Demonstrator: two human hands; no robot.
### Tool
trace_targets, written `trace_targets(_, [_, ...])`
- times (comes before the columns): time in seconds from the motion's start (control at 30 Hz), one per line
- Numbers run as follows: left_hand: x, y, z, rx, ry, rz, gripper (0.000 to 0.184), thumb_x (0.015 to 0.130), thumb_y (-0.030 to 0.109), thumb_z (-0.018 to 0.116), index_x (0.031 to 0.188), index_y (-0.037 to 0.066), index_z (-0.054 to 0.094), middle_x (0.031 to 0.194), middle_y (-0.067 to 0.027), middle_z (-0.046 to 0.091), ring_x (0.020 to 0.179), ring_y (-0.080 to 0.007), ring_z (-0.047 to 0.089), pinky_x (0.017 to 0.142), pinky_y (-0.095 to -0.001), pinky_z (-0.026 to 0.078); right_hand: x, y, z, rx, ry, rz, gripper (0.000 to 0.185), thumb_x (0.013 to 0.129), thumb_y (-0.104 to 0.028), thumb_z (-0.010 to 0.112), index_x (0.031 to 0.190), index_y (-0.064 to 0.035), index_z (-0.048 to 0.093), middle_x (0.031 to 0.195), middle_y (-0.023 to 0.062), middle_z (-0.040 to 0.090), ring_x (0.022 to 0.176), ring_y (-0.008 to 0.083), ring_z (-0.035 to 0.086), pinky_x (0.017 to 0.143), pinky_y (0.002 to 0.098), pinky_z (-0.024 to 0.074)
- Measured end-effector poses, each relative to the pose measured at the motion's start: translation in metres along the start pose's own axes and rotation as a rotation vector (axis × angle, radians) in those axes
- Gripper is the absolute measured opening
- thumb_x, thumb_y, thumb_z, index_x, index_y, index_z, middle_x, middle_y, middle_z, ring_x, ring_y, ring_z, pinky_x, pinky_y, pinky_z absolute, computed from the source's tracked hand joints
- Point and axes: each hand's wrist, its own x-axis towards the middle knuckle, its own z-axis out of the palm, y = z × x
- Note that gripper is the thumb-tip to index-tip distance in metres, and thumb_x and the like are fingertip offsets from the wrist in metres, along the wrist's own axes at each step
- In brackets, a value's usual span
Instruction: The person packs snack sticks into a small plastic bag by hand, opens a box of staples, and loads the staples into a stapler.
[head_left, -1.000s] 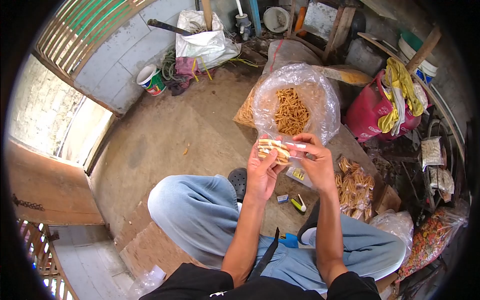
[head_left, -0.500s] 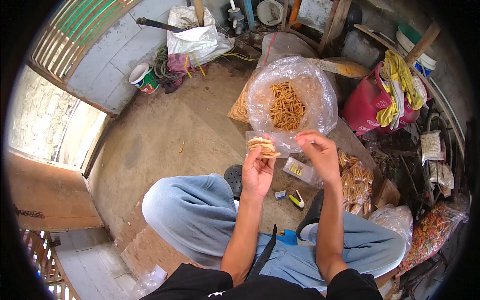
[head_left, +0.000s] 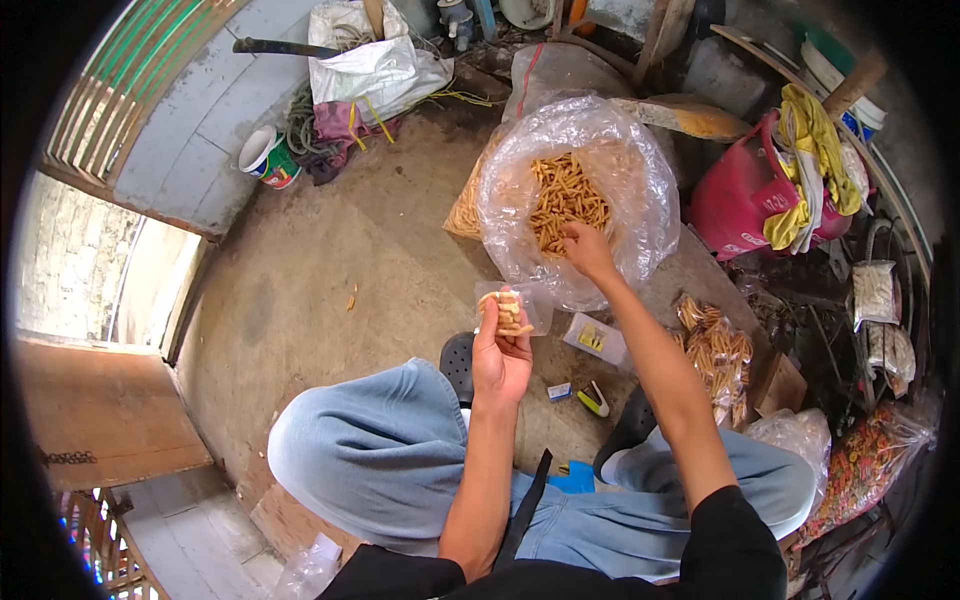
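Note:
My left hand point(head_left: 502, 358) is closed around a small clear plastic bag point(head_left: 540, 308) with several pale brown snack sticks point(head_left: 508, 314) in it, held above the floor between my knees. Farther forward, my right hand point(head_left: 590, 250) reaches over the near side of a large open clear plastic bag point(head_left: 638, 250). Its fingers are curled down at the heap of brown stick snacks point(head_left: 562, 192) inside. Whatever those fingers pinch is hidden from me.
A white packet point(head_left: 594, 338), a small blue-and-white box point(head_left: 559, 391) and a green-handled stapler-like tool point(head_left: 594, 400) lie on the floor. Filled snack bags point(head_left: 715, 360) lie to the right. Beyond stands a pink tub point(head_left: 740, 195) with yellow cloths; a paint bucket point(head_left: 268, 157) is at left.
My right hand has moved forward from beside the small bag to the snack heap in the large bag. The left hand has lowered slightly, still holding the small bag.

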Motion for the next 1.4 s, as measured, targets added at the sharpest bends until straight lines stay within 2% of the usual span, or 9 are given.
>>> trace_targets(0.17, [0.001,0.001,0.003,-0.029,-0.004,0.002,0.027,0.092,0.017,0.059,0.115,0.004,0.055,0.117,-0.0089,0.061,0.100,-0.0173,0.063,0.084,-0.0282,0.058,0.018,-0.017,0.022,-0.259,0.038,-0.110,0.026,0.080,-0.019,0.062,0.102,-0.0062,0.065,0.094,0.0143,0.066,0.088,0.0330,0.063,0.077,0.0411,0.0501])
trace_targets(0.27, [0.003,0.001,0.006,-0.038,0.027,-0.001,0.025,0.092,0.017,0.059,0.114,0.005,0.055,0.117,-0.0089,0.061,0.100,-0.0173,0.063,0.083,-0.0283,0.058,0.020,-0.023,0.031,-0.306,0.033,-0.294,0.023,0.081,-0.020,0.061,0.101,-0.0094,0.065,0.094,0.0148,0.063,0.088,0.0343,0.062,0.078,0.0446,0.0499])
trace_targets(0.37, [0.004,0.000,0.005,-0.057,0.016,-0.033,0.025,0.092,0.017,0.059,0.114,0.005,0.055,0.117,-0.0086,0.061,0.100,-0.0171,0.063,0.082,-0.0284,0.058,0.024,-0.019,0.043,-0.258,0.080,-0.300,0.020,0.084,-0.021,0.058,0.099,-0.0105,0.063,0.095,0.0129,0.060,0.088,0.0347,0.061,0.076,0.0459,0.0500])
trace_targets(0.6, [0.006,0.003,0.004,-0.061,0.011,-0.004,0.025,0.091,0.016,0.061,0.113,0.005,0.055,0.117,-0.0087,0.061,0.101,-0.0176,0.063,0.082,-0.0286,0.058,0.030,-0.006,0.032,-0.271,-0.117,-0.100,0.020,0.086,-0.020,0.057,0.097,-0.0052,0.064,0.096,0.0167,0.064,0.091,0.0334,0.061,0.077,0.0417,0.0488])
trace_targets(0.67, [0.006,0.004,0.002,-0.076,0.010,-0.006,0.026,0.091,0.016,0.061,0.113,0.005,0.055,0.117,-0.0089,0.060,0.102,-0.0178,0.063,0.082,-0.0287,0.058,0.027,0.002,0.017,-0.196,-0.056,0.051,0.021,0.085,-0.021,0.059,0.097,-0.0041,0.065,0.093,0.0185,0.066,0.086,0.0350,0.063,0.075,0.0412,0.0489])
trace_targets(1.0, [0.006,0.001,0.000,-0.055,-0.017,0.001,0.024,0.092,0.016,0.059,0.113,0.006,0.056,0.117,-0.0076,0.061,0.101,-0.0186,0.063,0.081,-0.0285,0.059,0.025,0.024,-0.003,-0.131,0.061,0.156,0.023,0.078,-0.015,0.063,0.099,-0.0056,0.066,0.082,0.0186,0.067,0.080,0.0330,0.065,0.073,0.0399,0.0494])
trace_targets(1.07, [0.005,0.002,0.001,-0.051,-0.014,0.007,0.024,0.092,0.016,0.059,0.113,0.006,0.056,0.116,-0.0075,0.061,0.100,-0.0186,0.063,0.081,-0.0283,0.059,0.023,0.005,-0.010,-0.113,0.050,0.295,0.030,0.076,-0.016,0.061,0.105,-0.0056,0.066,0.091,0.0207,0.067,0.090,0.0367,0.064,0.080,0.0421,0.0490])
trace_targets(1.27, [0.003,0.006,0.002,-0.071,-0.047,-0.019,0.026,0.092,0.017,0.059,0.115,0.005,0.055,0.116,-0.0073,0.061,0.101,-0.0185,0.063,0.081,-0.0283,0.059,0.025,0.032,0.014,-0.158,0.058,0.102,0.035,0.076,-0.014,0.061,0.110,-0.0059,0.063,0.104,0.0211,0.065,0.100,0.0367,0.061,0.088,0.0404,0.0478])
trace_targets(1.4, [0.002,0.005,0.003,-0.056,-0.007,0.012,0.030,0.092,0.016,0.058,0.119,0.003,0.052,0.117,-0.0084,0.060,0.102,-0.0184,0.062,0.083,-0.0287,0.058,0.033,0.035,0.015,-0.187,0.031,0.144,0.036,0.077,-0.018,0.061,0.109,-0.0034,0.064,0.113,0.0207,0.061,0.104,0.0351,0.059,0.091,0.0408,0.0457])
